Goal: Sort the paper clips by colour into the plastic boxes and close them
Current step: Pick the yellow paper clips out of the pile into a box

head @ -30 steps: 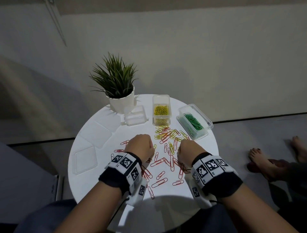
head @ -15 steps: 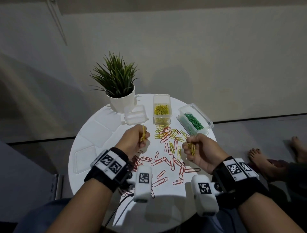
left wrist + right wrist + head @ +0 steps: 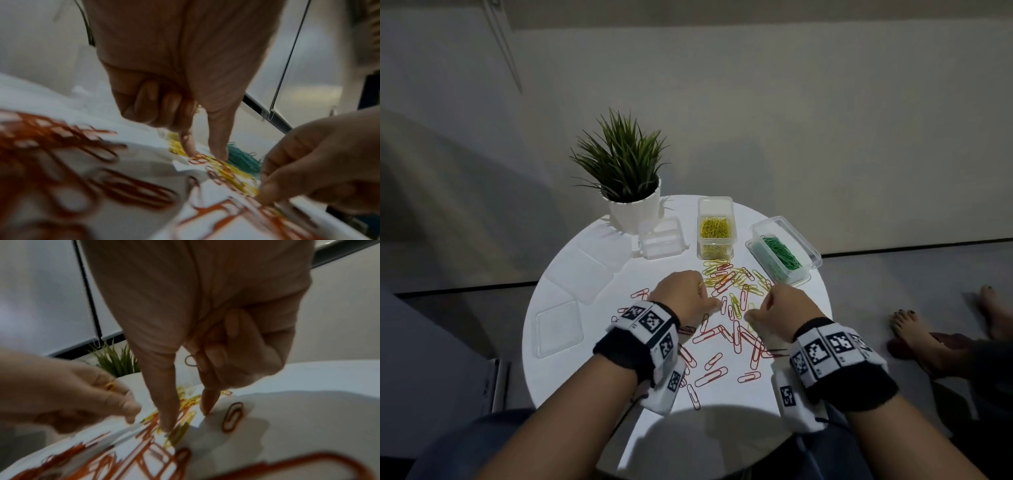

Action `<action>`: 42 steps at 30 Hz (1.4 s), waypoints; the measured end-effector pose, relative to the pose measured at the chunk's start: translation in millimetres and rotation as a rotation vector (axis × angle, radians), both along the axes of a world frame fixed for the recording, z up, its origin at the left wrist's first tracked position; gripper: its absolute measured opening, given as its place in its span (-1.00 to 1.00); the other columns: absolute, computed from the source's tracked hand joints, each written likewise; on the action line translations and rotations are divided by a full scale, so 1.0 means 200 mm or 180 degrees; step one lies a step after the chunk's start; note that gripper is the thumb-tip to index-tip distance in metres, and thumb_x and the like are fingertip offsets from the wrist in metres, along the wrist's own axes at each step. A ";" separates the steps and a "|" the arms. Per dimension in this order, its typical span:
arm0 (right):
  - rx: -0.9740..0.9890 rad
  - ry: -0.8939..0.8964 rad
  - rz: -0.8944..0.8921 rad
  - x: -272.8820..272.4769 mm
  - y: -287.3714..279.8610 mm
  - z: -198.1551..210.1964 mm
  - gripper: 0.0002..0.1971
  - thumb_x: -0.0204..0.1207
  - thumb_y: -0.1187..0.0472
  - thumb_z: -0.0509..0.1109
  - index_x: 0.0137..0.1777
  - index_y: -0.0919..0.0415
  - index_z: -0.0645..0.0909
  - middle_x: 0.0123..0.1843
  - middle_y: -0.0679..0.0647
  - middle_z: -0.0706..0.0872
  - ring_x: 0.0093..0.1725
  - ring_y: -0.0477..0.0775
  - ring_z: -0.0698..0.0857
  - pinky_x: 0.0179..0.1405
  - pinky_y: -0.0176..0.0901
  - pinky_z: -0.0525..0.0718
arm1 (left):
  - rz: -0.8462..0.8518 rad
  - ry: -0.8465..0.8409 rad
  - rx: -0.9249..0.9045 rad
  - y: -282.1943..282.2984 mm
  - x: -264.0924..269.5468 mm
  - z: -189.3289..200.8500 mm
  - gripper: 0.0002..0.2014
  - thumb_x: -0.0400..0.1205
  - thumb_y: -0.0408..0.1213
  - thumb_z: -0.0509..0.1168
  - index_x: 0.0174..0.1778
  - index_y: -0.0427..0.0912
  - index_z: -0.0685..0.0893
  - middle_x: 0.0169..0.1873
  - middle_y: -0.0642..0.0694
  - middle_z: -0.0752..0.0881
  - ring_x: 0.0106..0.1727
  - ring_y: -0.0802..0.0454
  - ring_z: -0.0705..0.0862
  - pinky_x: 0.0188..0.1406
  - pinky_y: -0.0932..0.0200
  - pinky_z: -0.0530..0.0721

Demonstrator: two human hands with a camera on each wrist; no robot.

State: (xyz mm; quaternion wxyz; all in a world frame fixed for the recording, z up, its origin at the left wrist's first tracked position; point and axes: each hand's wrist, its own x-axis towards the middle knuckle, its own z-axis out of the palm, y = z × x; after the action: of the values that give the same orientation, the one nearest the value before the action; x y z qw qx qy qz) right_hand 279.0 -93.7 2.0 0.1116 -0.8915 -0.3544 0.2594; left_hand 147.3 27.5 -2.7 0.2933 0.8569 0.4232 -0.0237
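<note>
Red and yellow paper clips [image 3: 726, 284] lie mixed on the round white table [image 3: 801, 308]. My left hand [image 3: 717, 303] is palm down over them. Its thumb and index finger [image 3: 190, 149] touch clips on the table, while the curled fingers hold yellow clips [image 3: 197, 107] in the palm. My right hand [image 3: 751, 317] does the same: thumb [image 3: 167, 426] and index finger are down at a yellow clip [image 3: 179, 433], with more clips [image 3: 190, 361] kept under the curled fingers. Behind the pile stand an open box of yellow clips [image 3: 715, 228], an open box of green clips [image 3: 782, 253] and an empty clear box [image 3: 662, 240].
A potted plant [image 3: 630, 192] stands at the back left, right behind the empty box. Clear lids [image 3: 558, 322] lie flat on the table's left side. Large red clips [image 3: 710, 375] are scattered near the front edge. Another person's bare feet [image 3: 914, 329] are on the floor at the right.
Half a second ago both hands were raised and turned sideways, showing yellow clips in their fingers. Now they have turned palm down and dropped back onto the pile.
</note>
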 end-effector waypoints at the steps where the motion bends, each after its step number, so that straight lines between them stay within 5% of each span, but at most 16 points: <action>1: -0.0162 -0.0126 0.0054 -0.01 0.02 -0.01 -0.68 0.47 -0.05 0.45 -0.12 0.22 0.55 -0.18 0.11 0.70 -0.13 0.11 0.70 -0.07 -0.12 0.66 | -0.0001 -0.0023 0.0025 -0.01 0.02 -0.01 -0.72 0.52 0.10 0.40 -0.25 -0.02 0.56 -0.22 0.04 0.69 -0.10 0.04 0.63 -0.13 0.10 0.56; 5: -0.0265 -0.0204 0.0101 -0.05 0.05 -0.01 -0.84 0.51 0.15 0.38 -0.07 0.23 0.53 0.00 0.18 0.73 0.04 0.19 0.72 0.03 -0.07 0.69 | -0.0139 -0.0061 0.0068 -0.03 0.12 0.02 -0.67 0.50 0.09 0.44 -0.13 -0.09 0.58 -0.15 -0.04 0.70 -0.06 -0.03 0.64 -0.05 0.04 0.59; 9: -0.0224 -0.0161 0.0066 -0.06 0.05 0.01 -0.86 0.44 0.21 0.39 -0.10 0.22 0.51 -0.09 0.15 0.69 0.03 0.19 0.73 -0.01 -0.06 0.70 | -0.0272 0.0262 0.0146 -0.02 0.16 0.03 -0.58 0.47 0.08 0.47 0.00 -0.20 0.63 -0.09 -0.11 0.73 -0.02 -0.09 0.67 -0.03 0.03 0.61; 12: -0.0303 -0.0082 0.0113 -0.06 0.06 0.00 -0.84 0.45 0.16 0.40 -0.14 0.20 0.48 -0.12 0.14 0.68 -0.01 0.17 0.72 -0.03 -0.08 0.70 | -0.0178 0.0341 -0.0062 0.02 0.10 0.00 -0.61 0.43 0.10 0.51 -0.14 -0.13 0.59 -0.13 -0.07 0.72 -0.05 -0.05 0.66 -0.07 0.08 0.57; 15: -0.0273 0.0109 0.0181 -0.04 0.05 -0.02 -0.75 0.51 0.11 0.32 -0.31 0.19 0.40 -0.31 0.10 0.55 -0.23 0.14 0.58 -0.19 -0.15 0.56 | -0.0079 0.0176 -0.0185 0.05 0.00 -0.01 -0.66 0.41 0.07 0.53 -0.22 -0.06 0.58 -0.23 0.02 0.68 -0.13 0.04 0.62 -0.13 0.12 0.55; 18: 0.0137 0.0460 0.0127 -0.02 0.01 0.02 -0.74 0.68 0.18 0.11 -0.26 0.19 0.38 -0.22 0.14 0.48 -0.21 0.11 0.48 -0.19 -0.15 0.41 | -0.0226 -0.0230 -0.0099 0.05 -0.04 0.00 -0.76 0.44 -0.05 0.53 -0.10 -0.02 0.64 -0.32 0.09 0.58 -0.23 0.11 0.54 -0.27 0.19 0.47; 21: 0.0862 0.1659 -0.0193 0.01 -0.04 0.07 -0.66 0.63 0.36 0.00 -0.40 0.12 0.23 -0.41 0.07 0.33 -0.48 0.01 0.33 -0.48 -0.20 0.30 | -0.0730 -0.0343 0.0127 0.02 -0.01 0.02 -0.81 0.51 -0.10 0.47 0.01 0.05 0.67 -0.40 0.15 0.49 -0.34 0.20 0.45 -0.39 0.26 0.36; 23: 0.1612 0.3053 -0.0767 0.01 -0.08 0.09 -0.75 0.52 0.28 -0.02 -0.40 0.12 0.24 -0.48 0.06 0.28 -0.56 -0.02 0.26 -0.56 -0.25 0.16 | -0.0987 -0.0192 0.0292 0.00 0.03 0.03 -0.79 0.55 -0.07 0.43 0.08 0.09 0.67 -0.35 0.16 0.50 -0.27 0.15 0.47 -0.31 0.24 0.40; 26: 0.2055 0.3789 -0.1098 -0.01 -0.09 0.09 -0.68 0.60 0.14 0.00 -0.41 0.14 0.29 -0.52 0.07 0.33 -0.57 -0.01 0.30 -0.66 -0.33 0.20 | -0.1229 0.0070 0.0444 -0.01 0.07 0.03 -0.82 0.59 -0.07 0.39 0.09 0.05 0.67 -0.20 0.10 0.56 -0.11 0.08 0.52 -0.14 0.19 0.45; 30: 0.1951 0.3540 -0.1268 -0.02 -0.07 0.08 -0.71 0.69 0.22 0.05 -0.29 0.19 0.37 -0.49 0.06 0.38 -0.57 -0.04 0.35 -0.70 -0.34 0.24 | -0.1412 0.0266 0.0513 -0.01 0.08 0.02 -0.89 0.60 -0.09 0.34 -0.01 0.01 0.64 -0.15 0.07 0.63 -0.07 0.03 0.59 -0.13 0.14 0.53; 35: 0.1558 0.2265 -0.0707 -0.04 -0.06 0.08 -0.65 0.62 0.50 -0.05 0.05 0.32 0.58 -0.44 0.10 0.44 -0.68 -0.15 0.38 -0.69 -0.38 0.30 | -0.1501 0.0464 0.0469 -0.01 0.03 0.02 -0.90 0.63 -0.15 0.21 -0.04 -0.07 0.55 -0.19 -0.02 0.65 -0.13 -0.04 0.59 -0.20 0.08 0.54; 39: 0.1493 0.2341 -0.0847 -0.03 -0.08 0.09 -0.71 0.65 0.37 0.07 -0.10 0.33 0.64 -0.49 0.04 0.48 -0.61 -0.10 0.36 -0.64 -0.35 0.32 | -0.1071 -0.0319 -0.0297 -0.01 -0.06 0.04 -0.84 0.73 -0.12 0.07 -0.11 -0.08 0.43 -0.27 0.03 0.55 -0.22 0.04 0.46 -0.18 0.09 0.44; 42: 0.1258 0.1499 -0.0432 -0.03 -0.06 0.06 -0.76 0.65 0.30 0.15 -0.15 0.28 0.63 -0.37 -0.03 0.62 -0.52 -0.18 0.50 -0.46 -0.31 0.42 | -0.0468 -0.1206 -0.1098 -0.02 -0.11 0.05 -0.74 0.75 -0.22 -0.03 -0.29 -0.07 0.33 -0.37 0.04 0.40 -0.34 0.07 0.33 -0.27 0.11 0.34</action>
State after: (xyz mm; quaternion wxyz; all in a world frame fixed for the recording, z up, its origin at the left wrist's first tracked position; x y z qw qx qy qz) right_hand 272.6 -106.1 14.9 0.3788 -0.7896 -0.3019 0.3768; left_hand 125.6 24.2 7.7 0.5065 0.8119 0.2870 0.0441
